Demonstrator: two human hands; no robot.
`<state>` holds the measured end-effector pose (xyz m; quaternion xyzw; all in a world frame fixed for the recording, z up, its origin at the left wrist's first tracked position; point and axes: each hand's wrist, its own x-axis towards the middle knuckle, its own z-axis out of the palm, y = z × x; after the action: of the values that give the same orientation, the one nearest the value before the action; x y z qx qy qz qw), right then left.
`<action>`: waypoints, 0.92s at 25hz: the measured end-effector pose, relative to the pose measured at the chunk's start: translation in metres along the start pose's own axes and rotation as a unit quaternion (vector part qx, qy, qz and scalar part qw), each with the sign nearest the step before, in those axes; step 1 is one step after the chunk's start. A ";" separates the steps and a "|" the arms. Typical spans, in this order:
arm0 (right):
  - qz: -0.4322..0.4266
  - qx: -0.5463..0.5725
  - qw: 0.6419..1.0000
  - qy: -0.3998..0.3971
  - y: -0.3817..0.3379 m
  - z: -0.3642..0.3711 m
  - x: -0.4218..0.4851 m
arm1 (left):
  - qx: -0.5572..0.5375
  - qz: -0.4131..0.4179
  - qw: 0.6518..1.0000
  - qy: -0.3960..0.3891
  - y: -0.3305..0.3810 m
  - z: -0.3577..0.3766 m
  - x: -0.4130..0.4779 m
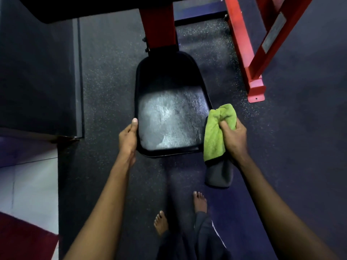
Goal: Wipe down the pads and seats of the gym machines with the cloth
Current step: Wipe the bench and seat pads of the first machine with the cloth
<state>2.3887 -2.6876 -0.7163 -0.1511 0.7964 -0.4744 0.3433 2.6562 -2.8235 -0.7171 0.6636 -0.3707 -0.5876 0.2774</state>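
A black padded seat (169,113) sits in the middle of the view on a red machine post (159,27); its near half shines wet or glossy. My left hand (128,139) holds the seat's near left edge, thumb lying along the rim. My right hand (234,139) grips a green cloth (217,128) with a grey underside, bunched against the seat's near right edge, its grey end hanging down below the hand.
A red steel frame (251,53) stands on the floor to the right of the seat. A dark pad or panel (84,8) overhangs at top left. My bare feet (200,202) stand on dark speckled rubber flooring just behind the seat. White tiles (28,184) lie at left.
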 end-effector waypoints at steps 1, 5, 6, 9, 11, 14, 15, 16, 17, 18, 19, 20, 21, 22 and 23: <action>0.000 0.013 1.000 0.005 0.002 0.000 -0.002 | -0.034 -0.023 0.999 -0.023 -0.009 -0.006 -0.009; -0.060 0.026 0.996 0.055 0.012 0.008 -0.019 | -0.128 -0.045 0.986 -0.099 -0.022 -0.018 -0.017; -0.078 0.024 0.994 0.073 0.017 0.009 -0.032 | -0.140 -0.045 0.984 -0.105 -0.023 -0.020 -0.017; -0.119 0.019 0.986 0.116 0.030 0.018 -0.074 | -0.196 -0.054 0.970 -0.133 -0.027 -0.025 -0.024; -0.140 -0.010 0.980 0.144 0.037 0.030 -0.098 | -0.228 -0.057 0.960 -0.152 -0.033 -0.030 -0.028; -0.202 -0.044 0.964 0.166 0.052 0.055 -0.125 | -0.234 -0.059 0.954 -0.181 -0.039 -0.038 -0.020; -0.228 -0.053 0.958 0.164 0.059 0.064 -0.132 | -0.226 -0.057 0.953 -0.194 -0.041 -0.042 -0.014; -0.251 -0.066 0.952 0.162 0.063 0.071 -0.137 | -0.213 -0.055 0.953 -0.208 -0.041 -0.045 -0.008; -0.271 -0.084 0.944 0.165 0.066 0.079 -0.141 | -0.199 -0.054 0.953 -0.223 -0.041 -0.048 -0.002; -0.297 -0.111 0.933 0.169 0.068 0.089 -0.144 | -0.188 -0.051 0.952 -0.235 -0.043 -0.051 0.004; -0.325 -0.137 0.920 0.169 0.069 0.099 -0.147 | -0.183 -0.048 0.951 -0.246 -0.045 -0.053 0.010; -0.354 -0.162 0.907 0.162 0.068 0.111 -0.150 | -0.183 -0.045 0.949 -0.254 -0.048 -0.053 0.015; -0.380 -0.187 0.894 0.148 0.067 0.122 -0.153 | -0.193 -0.044 0.945 -0.260 -0.051 -0.053 0.018; -0.397 -0.210 0.884 0.131 0.066 0.132 -0.157 | -0.208 -0.045 0.940 -0.265 -0.054 -0.052 0.020; -0.404 -0.228 0.878 0.119 0.065 0.139 -0.162 | -0.226 -0.048 0.935 -0.269 -0.058 -0.051 0.020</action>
<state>2.6064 -2.6543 -0.7504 -0.4765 0.7870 -0.3913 -0.0194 2.7168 -2.8107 -0.7672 0.4173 -0.2569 -0.8251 0.2813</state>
